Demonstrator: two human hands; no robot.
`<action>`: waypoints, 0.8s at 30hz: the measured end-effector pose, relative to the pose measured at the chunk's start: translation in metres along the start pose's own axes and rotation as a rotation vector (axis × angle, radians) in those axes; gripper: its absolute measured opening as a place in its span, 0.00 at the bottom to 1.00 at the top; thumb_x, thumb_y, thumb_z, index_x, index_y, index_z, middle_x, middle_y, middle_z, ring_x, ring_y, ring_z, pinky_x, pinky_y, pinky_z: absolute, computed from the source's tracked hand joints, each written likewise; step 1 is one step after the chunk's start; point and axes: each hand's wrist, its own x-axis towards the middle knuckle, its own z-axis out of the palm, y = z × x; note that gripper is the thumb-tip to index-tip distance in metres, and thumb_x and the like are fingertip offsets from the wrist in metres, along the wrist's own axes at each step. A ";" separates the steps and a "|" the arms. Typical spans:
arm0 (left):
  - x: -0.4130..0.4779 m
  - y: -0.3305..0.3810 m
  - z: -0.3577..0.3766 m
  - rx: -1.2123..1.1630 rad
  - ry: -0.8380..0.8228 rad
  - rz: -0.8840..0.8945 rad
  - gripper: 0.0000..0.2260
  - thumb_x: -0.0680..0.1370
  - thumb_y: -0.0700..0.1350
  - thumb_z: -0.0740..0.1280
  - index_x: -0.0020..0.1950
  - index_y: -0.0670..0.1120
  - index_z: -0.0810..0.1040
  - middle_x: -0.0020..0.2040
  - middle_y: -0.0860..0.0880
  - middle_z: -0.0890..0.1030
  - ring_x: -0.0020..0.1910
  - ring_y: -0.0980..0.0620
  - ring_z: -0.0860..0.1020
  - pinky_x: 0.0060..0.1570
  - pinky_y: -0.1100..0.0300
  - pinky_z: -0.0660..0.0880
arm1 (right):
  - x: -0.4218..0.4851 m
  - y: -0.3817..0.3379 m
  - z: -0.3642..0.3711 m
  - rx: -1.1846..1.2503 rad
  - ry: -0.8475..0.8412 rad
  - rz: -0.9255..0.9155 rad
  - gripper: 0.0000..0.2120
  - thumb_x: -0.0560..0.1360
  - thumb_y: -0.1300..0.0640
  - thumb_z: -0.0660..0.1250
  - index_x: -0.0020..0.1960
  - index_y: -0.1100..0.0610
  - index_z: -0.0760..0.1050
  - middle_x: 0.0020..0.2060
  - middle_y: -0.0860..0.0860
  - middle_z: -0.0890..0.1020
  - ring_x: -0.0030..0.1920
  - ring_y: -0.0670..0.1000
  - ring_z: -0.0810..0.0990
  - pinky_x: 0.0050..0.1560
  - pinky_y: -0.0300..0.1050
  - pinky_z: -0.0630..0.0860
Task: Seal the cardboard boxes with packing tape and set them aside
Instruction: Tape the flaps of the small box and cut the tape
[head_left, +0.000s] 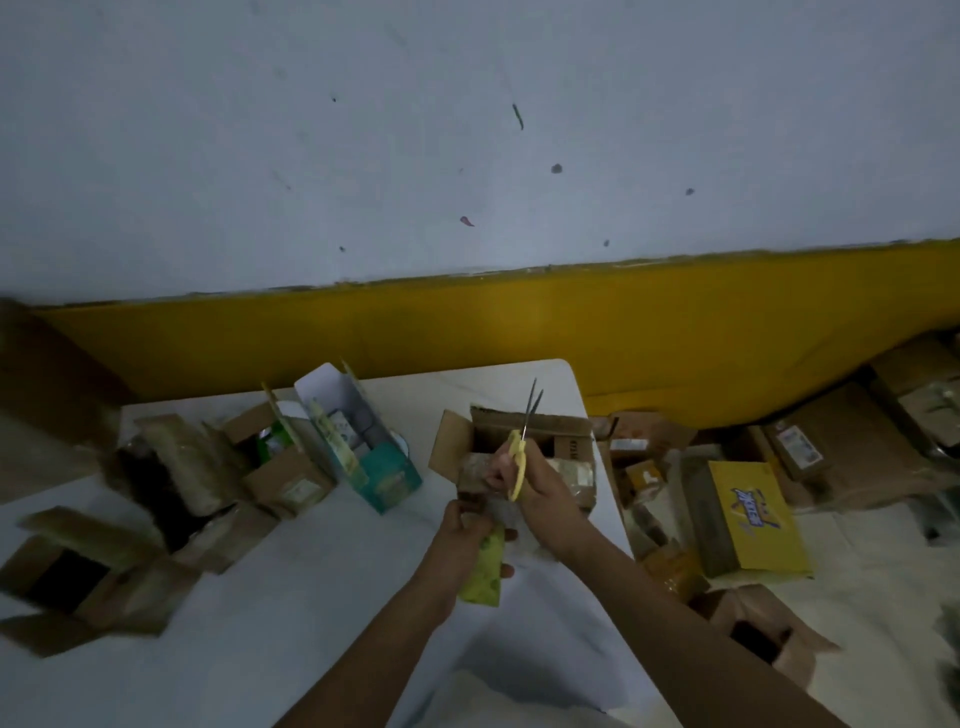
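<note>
Where the table (311, 597) meets its left edge, one open carton (62, 577) lies flat. One teal-and-white carton (374, 457) stands toward the middle, and bare tabletop runs along the near edge. The left hand (465, 525) curls round a flat yellow-green pack (480, 571). The right hand (535, 483) grips one pair of scissors (523, 441), blades up and slightly parted, over the open cardboard box (566, 431) at the far right corner. Past the right edge, one yellow box (753, 519) lies among blurred cartons on the floor.
</note>
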 end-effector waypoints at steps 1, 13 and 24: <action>0.001 -0.001 0.001 0.000 0.011 0.007 0.05 0.81 0.40 0.63 0.56 0.42 0.69 0.55 0.36 0.79 0.41 0.44 0.80 0.27 0.53 0.79 | 0.002 -0.001 -0.001 -0.020 -0.020 0.008 0.14 0.80 0.43 0.59 0.52 0.54 0.70 0.40 0.53 0.73 0.43 0.53 0.73 0.52 0.67 0.73; 0.016 -0.001 -0.013 0.107 -0.030 0.047 0.10 0.79 0.46 0.67 0.57 0.52 0.70 0.55 0.42 0.81 0.44 0.42 0.84 0.48 0.39 0.80 | -0.042 -0.083 -0.081 -0.771 -0.346 0.383 0.24 0.75 0.31 0.54 0.58 0.45 0.75 0.44 0.47 0.79 0.44 0.48 0.79 0.40 0.44 0.77; 0.016 0.007 -0.024 0.162 -0.089 0.032 0.11 0.80 0.47 0.65 0.61 0.51 0.68 0.52 0.43 0.84 0.38 0.47 0.82 0.35 0.56 0.78 | -0.023 -0.051 -0.045 -0.757 -0.456 0.697 0.25 0.79 0.38 0.59 0.64 0.56 0.75 0.48 0.49 0.78 0.51 0.50 0.77 0.43 0.40 0.80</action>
